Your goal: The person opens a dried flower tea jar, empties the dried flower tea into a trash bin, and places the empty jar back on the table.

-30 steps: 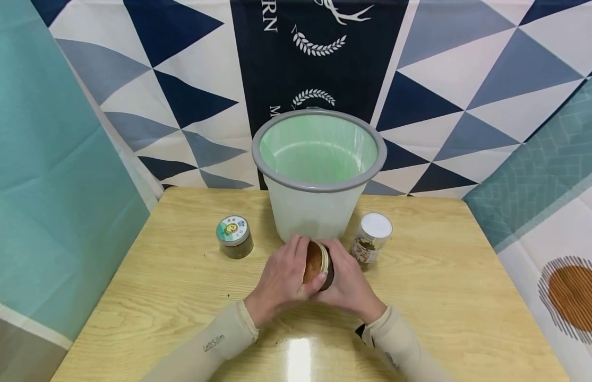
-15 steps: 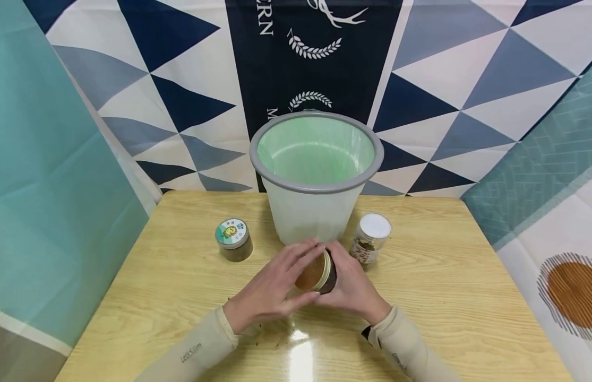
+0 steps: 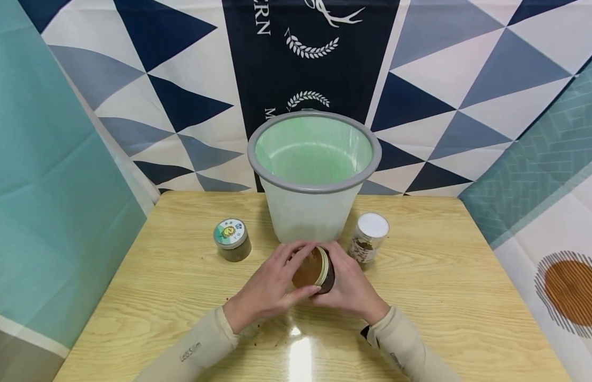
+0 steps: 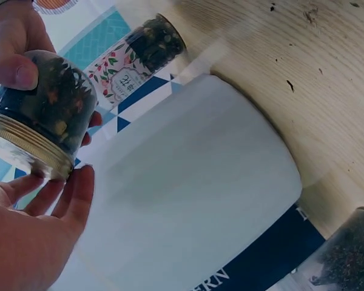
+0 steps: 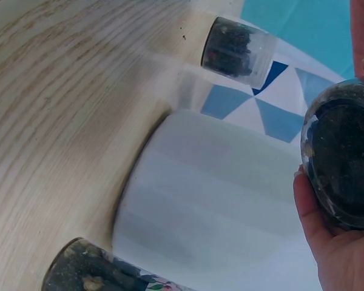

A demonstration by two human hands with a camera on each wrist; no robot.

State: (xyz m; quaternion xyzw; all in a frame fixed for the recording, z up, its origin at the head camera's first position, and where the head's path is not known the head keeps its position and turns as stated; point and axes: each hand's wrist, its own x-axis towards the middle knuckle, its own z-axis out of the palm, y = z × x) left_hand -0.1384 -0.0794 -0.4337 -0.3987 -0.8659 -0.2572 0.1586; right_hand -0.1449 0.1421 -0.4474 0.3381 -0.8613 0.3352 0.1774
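Observation:
Above the table, in front of the bucket, my right hand (image 3: 347, 281) grips the body of a glass jar (image 4: 48, 103) filled with dark dried pieces. The jar is tilted, its gold lid (image 3: 311, 269) facing left. My left hand (image 3: 269, 286) holds the lid's rim between thumb and fingers; in the left wrist view its fingertips (image 4: 82, 176) touch the rim. The right wrist view shows the jar's dark base (image 5: 349, 157). Left of the bucket stands a short jar (image 3: 232, 241) with a green-and-white picture lid. To the right is a clear, white-lidded jar (image 3: 369, 237) with a floral label.
A white bucket (image 3: 309, 212) with a grey rim and green inside stands at the back of the wooden table (image 3: 444, 297). Behind it hangs a patterned cloth (image 3: 181, 101). Small dark crumbs (image 4: 290, 86) lie on the tabletop.
My left hand first wrapped closely over the lid, then loosened and spread its fingers. Now its fingers have drawn in a little on the rim. My right hand keeps its grip on the jar.

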